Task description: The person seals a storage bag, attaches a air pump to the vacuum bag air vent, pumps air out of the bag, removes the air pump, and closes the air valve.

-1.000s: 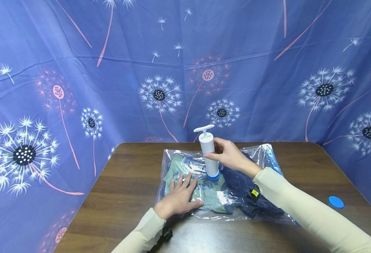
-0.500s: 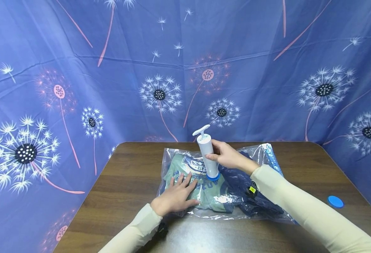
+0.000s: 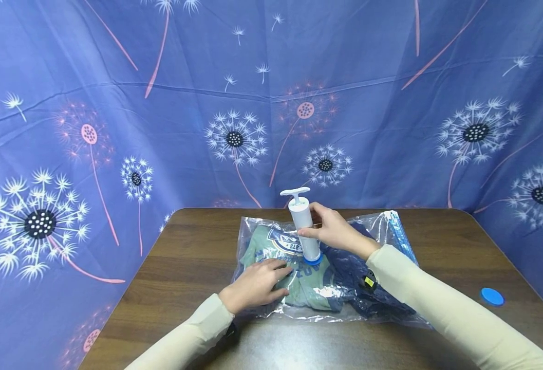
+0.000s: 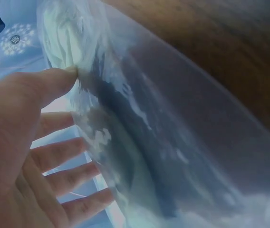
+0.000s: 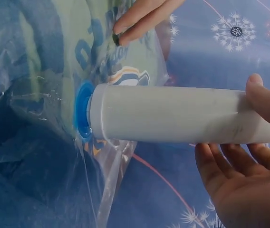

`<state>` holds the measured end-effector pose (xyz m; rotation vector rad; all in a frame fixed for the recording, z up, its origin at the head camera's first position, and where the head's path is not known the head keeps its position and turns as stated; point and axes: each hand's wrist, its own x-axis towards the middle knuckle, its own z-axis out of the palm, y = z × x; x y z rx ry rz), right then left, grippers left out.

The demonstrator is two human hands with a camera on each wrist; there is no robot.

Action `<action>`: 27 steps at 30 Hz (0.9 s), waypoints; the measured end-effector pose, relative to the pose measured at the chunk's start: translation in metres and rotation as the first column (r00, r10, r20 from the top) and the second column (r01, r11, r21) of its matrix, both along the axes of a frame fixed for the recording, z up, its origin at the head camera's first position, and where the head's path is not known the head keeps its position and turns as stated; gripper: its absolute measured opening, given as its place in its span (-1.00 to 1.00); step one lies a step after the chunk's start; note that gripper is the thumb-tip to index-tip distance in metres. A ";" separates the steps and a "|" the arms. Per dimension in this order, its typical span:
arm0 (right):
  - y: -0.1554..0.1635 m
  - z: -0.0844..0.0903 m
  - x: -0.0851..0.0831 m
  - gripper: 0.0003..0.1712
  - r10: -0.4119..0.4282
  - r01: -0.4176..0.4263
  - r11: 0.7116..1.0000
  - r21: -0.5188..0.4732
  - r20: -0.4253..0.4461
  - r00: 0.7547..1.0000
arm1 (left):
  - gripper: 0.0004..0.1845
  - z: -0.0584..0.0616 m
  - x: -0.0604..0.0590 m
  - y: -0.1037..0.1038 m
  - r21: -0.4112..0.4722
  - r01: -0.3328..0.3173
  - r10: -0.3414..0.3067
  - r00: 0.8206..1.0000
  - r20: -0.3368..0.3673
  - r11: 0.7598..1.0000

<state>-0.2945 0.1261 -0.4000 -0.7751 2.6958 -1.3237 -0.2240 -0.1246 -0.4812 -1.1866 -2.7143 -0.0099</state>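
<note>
A white hand pump (image 3: 302, 218) with a T-shaped handle (image 3: 295, 192) stands, slightly tilted, on the blue valve ring (image 3: 313, 260) of a clear vacuum storage bag (image 3: 248, 224). Thumb and fingers of my right hand (image 3: 333, 228) grip the pump's barrel from the right. Inside the bag are a green printed garment (image 3: 305, 293) and a dark navy one (image 3: 345, 262). My left hand (image 3: 255, 283) is at the bag's left part with fingers loosely bent, fingertips at the film over the green garment. In the left wrist view its fingers (image 4: 59, 154) lie spread along the bag.
A round blue cap (image 3: 492, 296) lies on the brown wooden table (image 3: 192, 267) to the right. The bag's blue zip edge (image 3: 399, 231) faces right. A blue curtain (image 3: 271, 103) with dandelion prints hangs behind and beside the table.
My left hand's fingers, flat and spread on the bag before, are now bent, and the hand has drawn slightly left. The pump has tilted a little left in my right hand, its handle turning slightly.
</note>
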 end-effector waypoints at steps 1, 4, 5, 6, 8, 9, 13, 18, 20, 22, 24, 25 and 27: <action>0.000 -0.001 0.000 -0.38 -0.011 0.011 1.000 0.004 -0.008 1.000 | -0.37 0.000 0.000 0.000 -0.006 -0.002 0.002 1.000 0.002 1.000; -0.001 -0.003 0.001 -0.34 -0.046 0.046 0.999 0.011 -0.023 0.999 | -0.36 0.000 0.001 0.002 -0.023 -0.013 0.013 1.000 0.009 1.000; -0.001 -0.004 0.001 -0.33 -0.057 0.058 0.998 0.018 -0.031 0.998 | -0.36 0.000 0.001 0.002 -0.027 -0.016 0.017 1.000 0.013 0.999; -0.002 -0.005 0.001 -0.31 -0.066 0.066 0.998 0.020 -0.038 0.997 | -0.36 0.000 0.001 0.002 -0.030 -0.018 0.019 1.000 0.015 0.999; -0.003 -0.006 0.001 -0.26 -0.073 0.075 0.997 0.031 -0.056 0.996 | -0.36 0.001 0.001 0.003 -0.035 -0.021 0.022 1.000 0.018 0.999; -0.003 -0.007 0.000 -0.24 -0.074 0.076 0.996 0.034 -0.066 0.995 | -0.36 0.001 0.001 0.003 -0.038 -0.022 0.023 1.000 0.021 0.999; -0.004 -0.007 -0.001 -0.21 -0.065 0.066 0.997 0.027 -0.048 0.997 | -0.36 0.001 0.000 0.004 -0.053 -0.026 0.028 0.999 0.030 0.998; -0.005 -0.004 0.001 -0.26 -0.047 0.047 0.999 0.014 0.006 0.999 | -0.40 0.007 -0.003 0.009 0.019 -0.108 0.107 0.993 0.044 0.994; -0.005 -0.003 0.001 -0.26 -0.047 0.047 0.999 0.016 0.007 0.999 | -0.42 0.012 -0.007 0.013 0.108 -0.167 0.160 0.985 0.070 0.980; -0.005 -0.002 0.002 -0.26 -0.053 0.053 0.998 0.019 0.002 0.999 | -0.42 0.017 -0.012 0.018 0.213 -0.217 0.194 0.973 0.125 0.953; -0.005 -0.002 0.002 -0.26 -0.064 0.064 0.998 0.024 -0.011 0.998 | -0.40 0.022 -0.019 0.023 0.315 -0.255 0.196 0.959 0.207 0.914; -0.005 -0.001 0.002 -0.24 -0.072 0.072 0.997 0.027 -0.015 0.997 | -0.40 0.024 -0.022 0.025 0.363 -0.268 0.184 0.951 0.249 0.892; -0.005 0.000 0.003 -0.19 -0.085 0.086 0.996 0.039 -0.021 0.996 | -0.38 0.028 -0.028 0.029 0.448 -0.299 0.149 0.928 0.341 0.843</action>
